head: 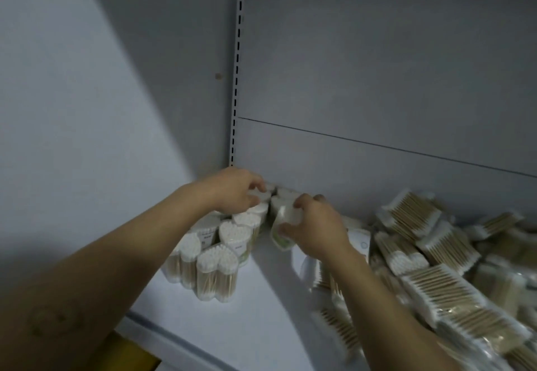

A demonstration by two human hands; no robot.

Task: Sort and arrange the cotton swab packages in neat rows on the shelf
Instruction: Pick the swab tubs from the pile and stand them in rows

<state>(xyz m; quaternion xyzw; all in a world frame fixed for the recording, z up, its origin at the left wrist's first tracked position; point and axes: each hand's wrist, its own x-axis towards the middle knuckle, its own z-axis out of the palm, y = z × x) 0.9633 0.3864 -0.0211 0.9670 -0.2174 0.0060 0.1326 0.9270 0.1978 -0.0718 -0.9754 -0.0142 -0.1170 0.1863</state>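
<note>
Where the white shelf (261,321) meets its back corner, the left hand (232,190) curls its fingers (255,186) round the top of an upright swab package (260,196) in the standing cluster (215,257); the right hand (315,229) holds a tilted package (283,222) just beside it, fingers pinching its sides; a loose pile (436,257) lies at the right.

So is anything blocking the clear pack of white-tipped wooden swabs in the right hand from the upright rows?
Nothing visible. The clear swab pack in the right hand tilts beside the upright rows; the left hand grips a rear pack, and the loose pile lies further right.
</note>
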